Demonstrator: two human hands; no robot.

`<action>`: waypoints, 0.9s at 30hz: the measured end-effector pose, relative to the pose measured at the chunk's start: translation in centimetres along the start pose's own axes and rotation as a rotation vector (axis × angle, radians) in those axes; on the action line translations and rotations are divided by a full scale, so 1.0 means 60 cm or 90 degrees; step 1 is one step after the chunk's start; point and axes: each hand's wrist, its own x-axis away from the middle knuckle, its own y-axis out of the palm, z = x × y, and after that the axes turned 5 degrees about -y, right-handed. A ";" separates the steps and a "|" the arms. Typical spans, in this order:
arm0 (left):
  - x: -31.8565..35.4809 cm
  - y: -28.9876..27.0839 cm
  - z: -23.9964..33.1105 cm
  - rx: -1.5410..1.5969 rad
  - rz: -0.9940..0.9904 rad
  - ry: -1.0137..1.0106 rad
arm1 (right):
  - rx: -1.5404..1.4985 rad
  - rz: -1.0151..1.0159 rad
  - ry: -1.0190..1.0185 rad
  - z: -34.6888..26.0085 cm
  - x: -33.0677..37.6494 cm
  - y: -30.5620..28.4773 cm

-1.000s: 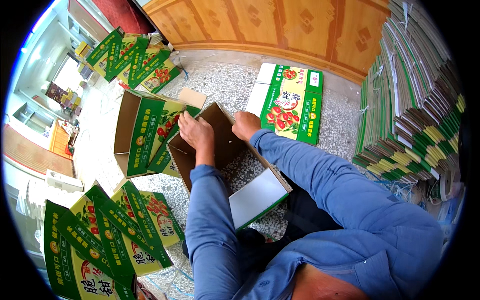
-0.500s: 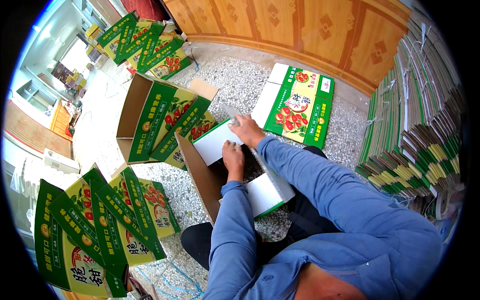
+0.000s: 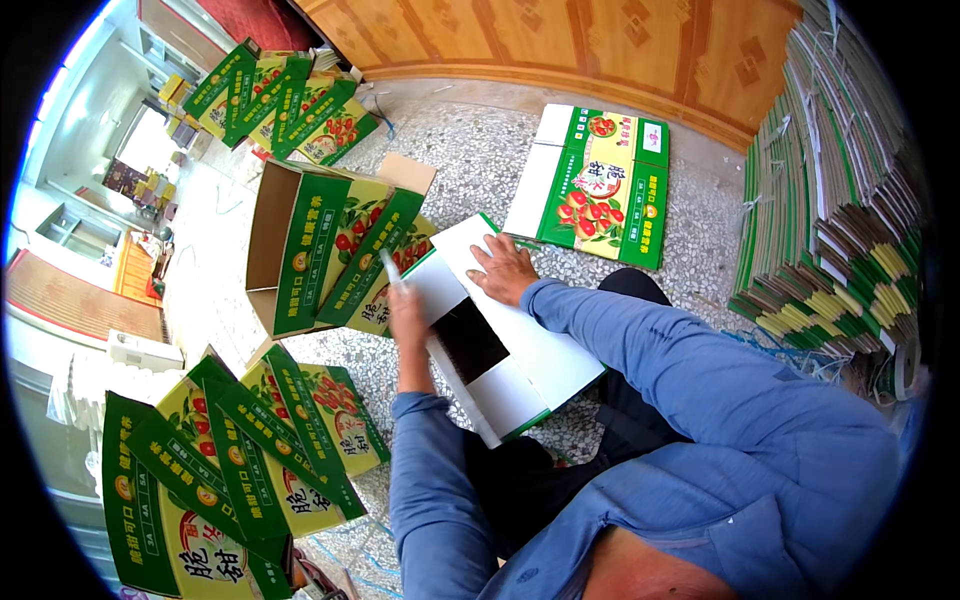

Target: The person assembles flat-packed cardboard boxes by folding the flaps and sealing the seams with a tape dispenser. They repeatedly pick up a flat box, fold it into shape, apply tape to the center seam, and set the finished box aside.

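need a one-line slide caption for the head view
Right hand spread on a white flap, left hand at the opposite side of a partly open box, beside green cartons.

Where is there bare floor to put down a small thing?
Speckled floor is bare between the flat green-and-yellow cardboard carton and the tall stack of flattened cartons, and left of that carton, below the brown wooden panel. Lower left is crowded with overlapping green-and-yellow cardboard boxes; the white-flapped cardboard box occupies the space under the right hand.
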 end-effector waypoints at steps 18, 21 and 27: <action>0.076 0.137 0.171 -0.308 -0.011 -0.136 | 0.184 0.002 -0.008 0.022 0.005 0.012; 0.072 0.146 0.162 -0.337 0.000 -0.108 | 0.163 -0.011 -0.018 0.022 0.001 0.002; 0.062 0.172 0.131 -0.416 -0.018 -0.078 | -0.122 -0.134 -0.015 0.157 -0.058 -0.104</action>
